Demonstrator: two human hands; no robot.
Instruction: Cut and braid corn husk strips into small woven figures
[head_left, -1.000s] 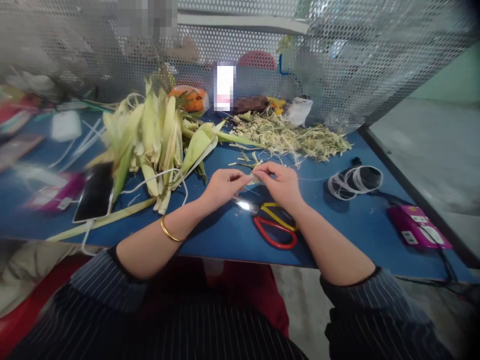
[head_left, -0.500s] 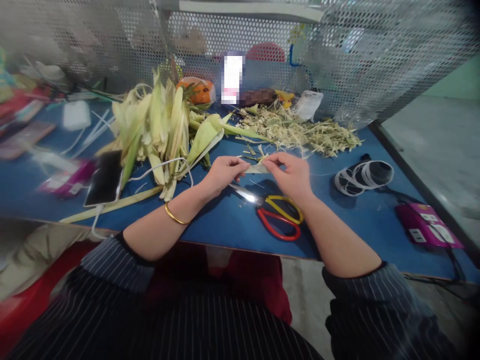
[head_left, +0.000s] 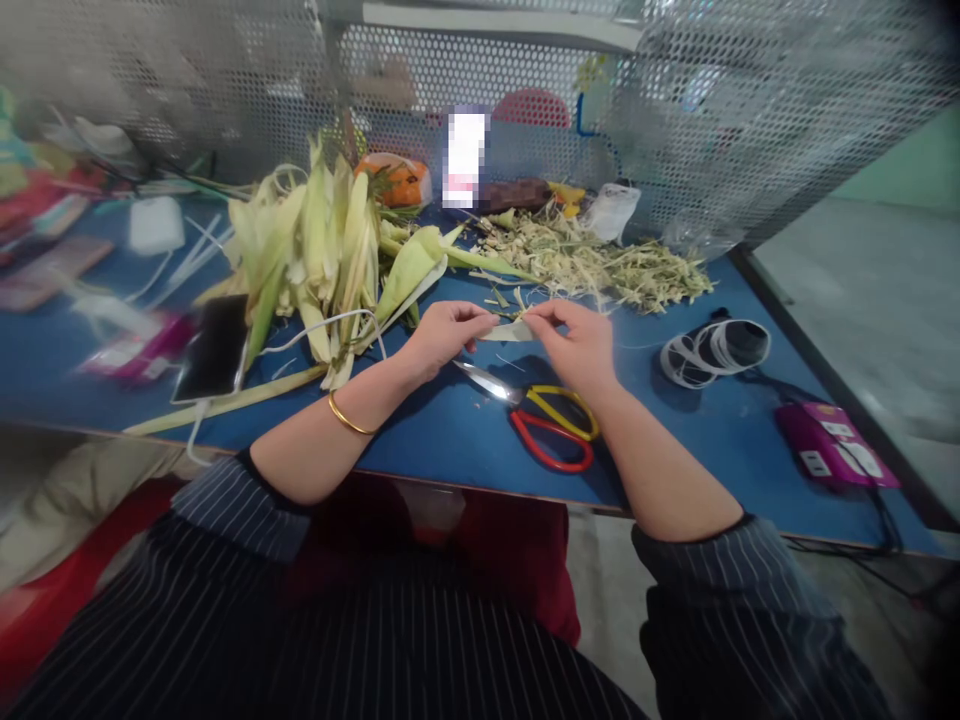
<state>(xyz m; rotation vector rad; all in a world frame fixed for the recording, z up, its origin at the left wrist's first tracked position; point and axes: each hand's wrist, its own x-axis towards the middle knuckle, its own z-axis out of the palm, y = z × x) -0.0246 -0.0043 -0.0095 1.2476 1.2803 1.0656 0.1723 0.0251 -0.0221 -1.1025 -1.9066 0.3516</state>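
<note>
A short pale strip of corn husk (head_left: pixel 504 331) is stretched between my two hands over the blue table. My left hand (head_left: pixel 450 337) pinches its left end, and my right hand (head_left: pixel 571 338) pinches the right end between thumb and fingers. Just below them lies a pair of scissors (head_left: pixel 551 425) with one red and one yellow handle, its blades pointing toward my left hand. Behind and left of my hands stands a big heap of green and pale corn husks (head_left: pixel 319 245). A pile of shredded husk scraps (head_left: pixel 592 260) spreads beyond my right hand.
A phone (head_left: pixel 214 350) on a white cable lies at left. To the right are a dark spool wound with white string (head_left: pixel 716 352) and a purple socket box (head_left: pixel 836 445). A perforated metal screen (head_left: pixel 405 60) closes the back; an orange packet (head_left: pixel 397 180) rests against it.
The view has shifted slightly. Both hands still pinch the husk strip in nearly the same place, and a little more of the strip shows between them.
</note>
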